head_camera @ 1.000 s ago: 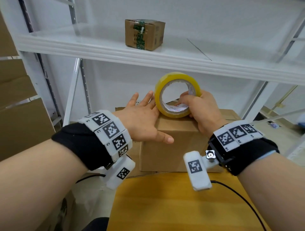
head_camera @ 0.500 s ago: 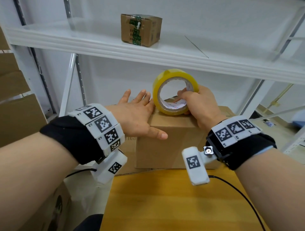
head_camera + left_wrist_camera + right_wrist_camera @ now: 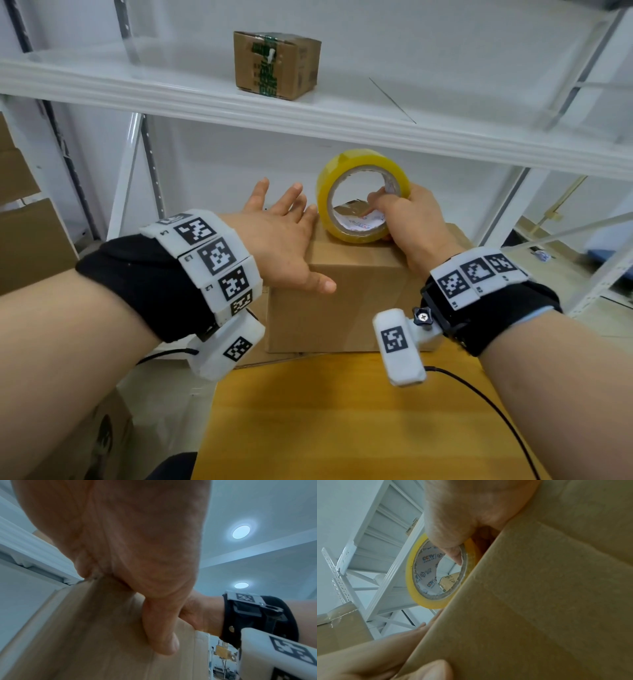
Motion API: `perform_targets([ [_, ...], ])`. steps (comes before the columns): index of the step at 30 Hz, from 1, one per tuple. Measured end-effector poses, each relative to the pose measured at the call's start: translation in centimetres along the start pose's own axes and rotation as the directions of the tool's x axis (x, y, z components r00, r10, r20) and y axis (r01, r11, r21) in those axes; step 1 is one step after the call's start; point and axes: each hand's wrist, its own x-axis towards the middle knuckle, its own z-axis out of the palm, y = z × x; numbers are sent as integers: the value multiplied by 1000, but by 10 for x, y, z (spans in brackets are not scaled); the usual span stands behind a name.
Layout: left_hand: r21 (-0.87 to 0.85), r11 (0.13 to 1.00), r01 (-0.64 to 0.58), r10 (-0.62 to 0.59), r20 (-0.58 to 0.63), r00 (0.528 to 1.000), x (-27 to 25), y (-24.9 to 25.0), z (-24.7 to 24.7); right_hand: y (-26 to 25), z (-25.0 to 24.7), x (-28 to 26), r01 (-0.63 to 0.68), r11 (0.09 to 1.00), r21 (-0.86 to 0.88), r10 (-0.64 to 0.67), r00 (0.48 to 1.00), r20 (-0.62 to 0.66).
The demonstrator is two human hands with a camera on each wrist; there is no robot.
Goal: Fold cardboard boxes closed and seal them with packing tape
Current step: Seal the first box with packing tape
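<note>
1. A closed brown cardboard box (image 3: 346, 294) sits at the far edge of a yellow wooden table (image 3: 335, 421), under the white shelf (image 3: 205, 99) of a metal rack.
2. The left hand (image 3: 277, 240) lies flat on the box's top near its left edge, fingers straight and slightly spread, thumb hanging down over the front face.
3. From the left wrist view, that thumb (image 3: 159, 631) presses against the cardboard side.
4. The right hand (image 3: 411, 222) grips a roll of yellow packing tape (image 3: 359, 195) standing on edge on top of the box, just right of the left fingers.
5. Its thumb hooks inside the printed core (image 3: 426, 577) while the other fingers wrap the outer rim.
6. Up on the shelf stands a smaller carton (image 3: 275, 63), sealed with green printed tape.
7. More large cartons (image 3: 30, 240) are stacked at the left.
</note>
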Motion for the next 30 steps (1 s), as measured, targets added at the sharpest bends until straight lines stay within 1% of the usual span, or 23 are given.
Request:
perform_targets([
  [3, -33, 999, -14, 14, -15, 1000, 6, 3, 2, 1, 0, 0, 16, 1000, -16, -16, 1000, 12],
  [7, -127, 992, -13, 11, -15, 1000, 7, 3, 9, 2, 1, 1, 35, 998, -45, -33, 998, 57],
  [9, -134, 991, -12, 11, -8, 1000, 7, 3, 8, 2, -2, 1, 16, 1000, -19, -13, 990, 143],
  [12, -122, 992, -11, 12, 9, 1000, 8, 5, 4, 2, -12, 1, -3, 999, -46, 19, 939, 345],
  [14, -120, 993, -14, 17, 23, 1000, 7, 6, 2, 2, -20, 1, -5, 1000, -24, 15, 905, 424],
  [15, -122, 992, -17, 21, 27, 999, 7, 6, 2, 3, -23, 1, -3, 1000, 2, 2, 898, 440],
  [16, -129, 991, -20, 24, 27, 999, 6, 6, 2, 3, -24, 1, 3, 999, 36, -18, 900, 436],
  [19, -153, 988, -22, 25, 18, 1000, 7, 4, 3, 3, -23, 0, 0, 987, 162, -57, 936, 348],
  [21, -156, 987, -22, 26, 19, 999, 8, 3, 4, 3, -22, -2, 10, 980, 196, -73, 945, 319],
  [23, -161, 987, -24, 29, 24, 999, 8, 3, 4, 1, -21, -4, 27, 979, 202, -92, 942, 323],
  [27, -158, 987, -24, 28, 25, 999, 8, 4, 3, 1, -19, -5, 14, 960, 280, -117, 927, 356],
  [30, -152, 988, -23, 27, 22, 999, 8, 4, 3, 1, -18, -6, 3, 959, 282, -108, 928, 356],
])
